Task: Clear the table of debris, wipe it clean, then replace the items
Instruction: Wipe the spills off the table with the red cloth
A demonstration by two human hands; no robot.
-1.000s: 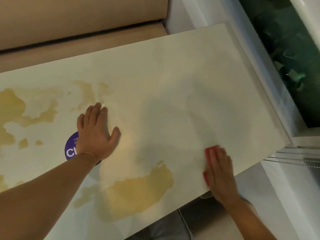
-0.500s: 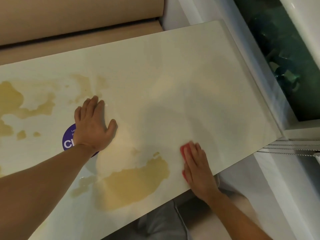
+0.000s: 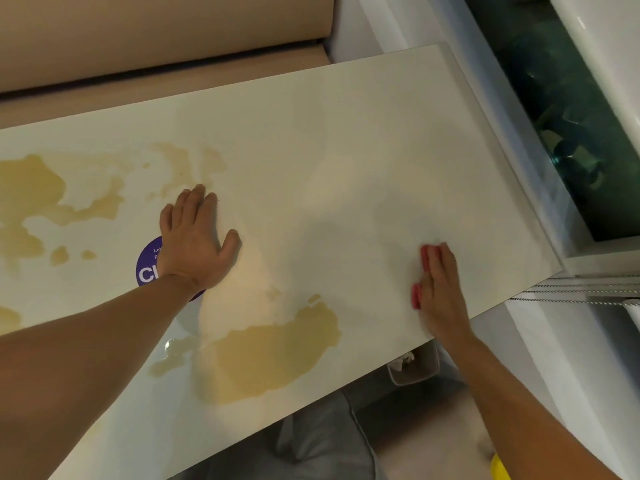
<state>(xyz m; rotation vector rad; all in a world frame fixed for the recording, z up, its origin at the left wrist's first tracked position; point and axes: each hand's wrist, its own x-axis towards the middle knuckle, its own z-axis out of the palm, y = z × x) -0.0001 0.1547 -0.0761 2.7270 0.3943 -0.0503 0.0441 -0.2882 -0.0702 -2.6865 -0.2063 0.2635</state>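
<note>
Glossy white bench (image 3: pixel 346 133), yellow-stained. My left hand (image 3: pixel 195 244) lay flat, fingers straight, beside its round purple sticker (image 3: pixel 147 268). My right hand (image 3: pixel 440 289) pressed a red cloth (image 3: pixel 425 259) near the bench's front edge.

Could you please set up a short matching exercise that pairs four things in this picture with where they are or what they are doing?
Things:
1. left hand
2. right hand
3. sticker
4. big yellow stain

States:
A. purple, partly hidden under a wrist
B. pressing a red cloth on the table
C. lying flat, fingers spread on the table
D. spread near the table's front edge, between the two arms

Pairs: 1-C, 2-B, 3-A, 4-D
</note>
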